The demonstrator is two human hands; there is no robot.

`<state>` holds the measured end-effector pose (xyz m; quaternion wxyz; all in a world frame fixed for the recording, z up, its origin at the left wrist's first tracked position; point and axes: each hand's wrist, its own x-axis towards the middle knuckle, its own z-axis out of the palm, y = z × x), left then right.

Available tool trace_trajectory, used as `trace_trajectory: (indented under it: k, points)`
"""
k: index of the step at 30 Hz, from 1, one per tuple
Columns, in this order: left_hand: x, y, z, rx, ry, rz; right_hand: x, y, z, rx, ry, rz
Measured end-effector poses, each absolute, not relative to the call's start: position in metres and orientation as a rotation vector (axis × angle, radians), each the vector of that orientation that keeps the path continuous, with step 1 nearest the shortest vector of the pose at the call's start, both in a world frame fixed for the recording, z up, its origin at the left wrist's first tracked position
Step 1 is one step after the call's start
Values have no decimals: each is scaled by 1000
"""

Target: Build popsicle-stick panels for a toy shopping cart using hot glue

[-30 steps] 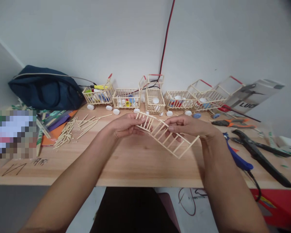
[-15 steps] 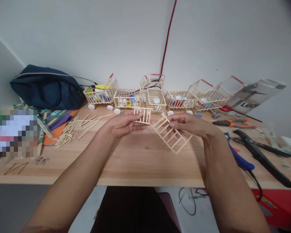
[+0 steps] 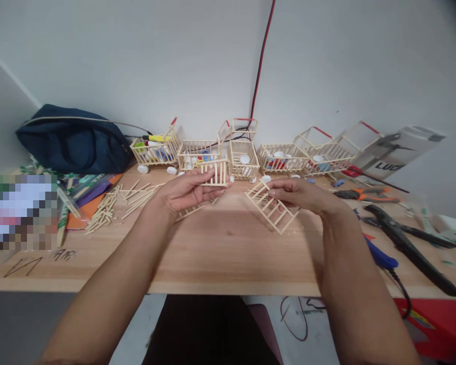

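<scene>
My left hand (image 3: 190, 191) is closed on a small slatted panel of thin wooden sticks (image 3: 221, 173), pinched between thumb and fingers. Below that hand, part of another stick frame (image 3: 190, 213) shows at the tabletop; the hand hides the rest. My right hand (image 3: 300, 195) grips the upper edge of a longer ladder-like stick panel (image 3: 274, 213), which slants down to the right above the table. A gap separates the two panels. Behind them stand several miniature stick shopping carts (image 3: 243, 162) with white or blue disc wheels, some with red handles.
Loose short sticks (image 3: 102, 210) lie left of my left forearm, near a dark blue bag (image 3: 79, 139). To the right are orange-handled pliers (image 3: 368, 194), a black-handled tool (image 3: 410, 248) and a blue corded tool (image 3: 382, 253). The wooden table (image 3: 228, 263) ends at its front edge.
My left hand has moved slightly left and tilted its small panel up, away from the right panel. A stick frame now shows beneath it. My right hand keeps its panel, slightly turned.
</scene>
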<state>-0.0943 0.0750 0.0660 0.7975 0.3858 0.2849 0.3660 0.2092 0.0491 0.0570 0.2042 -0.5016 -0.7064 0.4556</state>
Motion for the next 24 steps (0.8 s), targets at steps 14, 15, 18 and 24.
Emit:
trace_trajectory:
  k: [14, 15, 18, 24]
  points:
    - [-120, 78, 84, 804, 656, 1026, 227, 44, 63, -1540, -1715, 1106]
    - [-124, 78, 87, 792, 667, 1062, 228, 45, 61, -1562, -1733, 1085]
    - [-135, 78, 94, 756, 679, 1158, 233, 50, 56, -1648, -1824, 1005]
    - [-149, 77, 98, 861, 606, 1231, 237, 49, 60, -1669, -1840, 888]
